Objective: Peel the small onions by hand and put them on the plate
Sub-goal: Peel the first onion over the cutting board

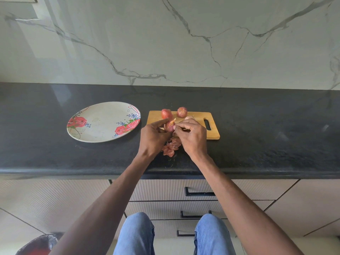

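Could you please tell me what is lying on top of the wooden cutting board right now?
Two unpeeled onions sit at the cutting board's far edge. The hands cover its near-left part.

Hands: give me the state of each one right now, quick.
Left hand: holding the small onion.
Right hand: fingers curled, pinching at that onion's skin near its tip.

Head view, looking down at counter (pixel 55 153).

Plate (pixel 95 124) lies left of the board (pixel 213 134); two onions (pixel 166 113) sit on the board's far edge; peels (pixel 170 147) lie before it.
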